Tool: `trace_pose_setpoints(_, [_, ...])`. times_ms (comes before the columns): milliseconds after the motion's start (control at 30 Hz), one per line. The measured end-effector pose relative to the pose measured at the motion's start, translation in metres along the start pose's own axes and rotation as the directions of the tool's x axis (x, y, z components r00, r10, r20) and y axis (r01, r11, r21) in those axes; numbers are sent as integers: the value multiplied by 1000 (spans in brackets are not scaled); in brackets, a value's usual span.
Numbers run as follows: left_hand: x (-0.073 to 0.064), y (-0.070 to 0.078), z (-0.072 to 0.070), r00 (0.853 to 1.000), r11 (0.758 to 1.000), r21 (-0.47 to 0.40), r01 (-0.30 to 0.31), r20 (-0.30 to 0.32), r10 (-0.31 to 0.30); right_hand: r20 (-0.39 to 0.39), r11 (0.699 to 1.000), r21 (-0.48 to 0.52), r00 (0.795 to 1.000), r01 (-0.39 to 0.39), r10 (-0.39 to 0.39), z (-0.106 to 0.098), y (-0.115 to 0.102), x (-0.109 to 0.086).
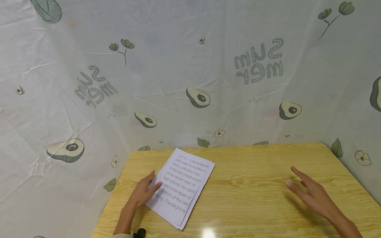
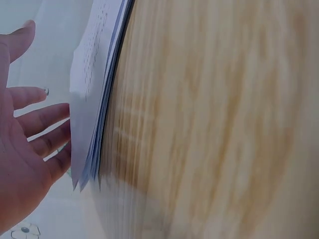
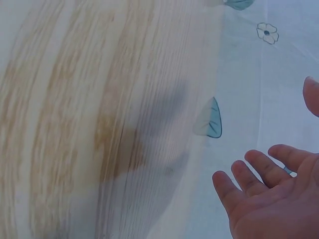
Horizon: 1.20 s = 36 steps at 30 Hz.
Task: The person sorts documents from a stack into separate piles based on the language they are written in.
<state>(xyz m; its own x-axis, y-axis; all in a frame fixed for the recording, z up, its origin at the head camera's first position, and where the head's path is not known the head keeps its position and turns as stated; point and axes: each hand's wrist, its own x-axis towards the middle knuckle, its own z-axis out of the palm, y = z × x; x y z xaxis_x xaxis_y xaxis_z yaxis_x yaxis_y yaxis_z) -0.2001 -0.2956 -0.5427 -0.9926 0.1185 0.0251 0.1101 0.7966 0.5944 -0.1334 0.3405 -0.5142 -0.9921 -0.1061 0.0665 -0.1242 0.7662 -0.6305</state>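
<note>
A stack of white printed sheets (image 1: 178, 185) lies at a slant on the left half of the wooden table, its edges slightly uneven. My left hand (image 1: 143, 191) is at the stack's left edge, thumb over the top sheet and fingers extended. In the left wrist view the fingertips of that hand (image 2: 35, 129) meet the edge of the sheets (image 2: 92, 99); whether they press on it I cannot tell. Over the right part of the table hovers my right hand (image 1: 315, 198), holding nothing. Its fingers look loosely extended in the right wrist view, where the hand (image 3: 279, 194) is partly cut off.
The wooden table (image 1: 250, 185) reaches back to a hanging pale cloth (image 1: 166, 76) printed with avocados, leaves and flowers, which also covers the left and right sides. A small black object (image 1: 140, 233) is at my left wrist near the frame's bottom.
</note>
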Motion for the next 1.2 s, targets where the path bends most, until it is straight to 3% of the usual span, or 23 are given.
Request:
trace_pose_setpoints(233, [0, 8, 10, 1000, 1000, -20, -16, -7, 15, -1, 998, 58, 1000, 23, -23, 3, -5, 1])
trace_pose_setpoints(467, [4, 21, 23, 997, 996, -55, -69, -17, 69, 14, 990, 130, 998, 56, -59, 12, -12, 3])
trace_pose_setpoints(833, [-1, 57, 46, 988, 975, -168, -149, 8, 152, 46, 981, 190, 998, 33, -42, 31, -28, 10])
trace_pose_setpoints(1200, [2, 82, 70, 983, 961, -215, -173, 24, 183, 29, 959, 280, 998, 52, -62, 55, -42, 19])
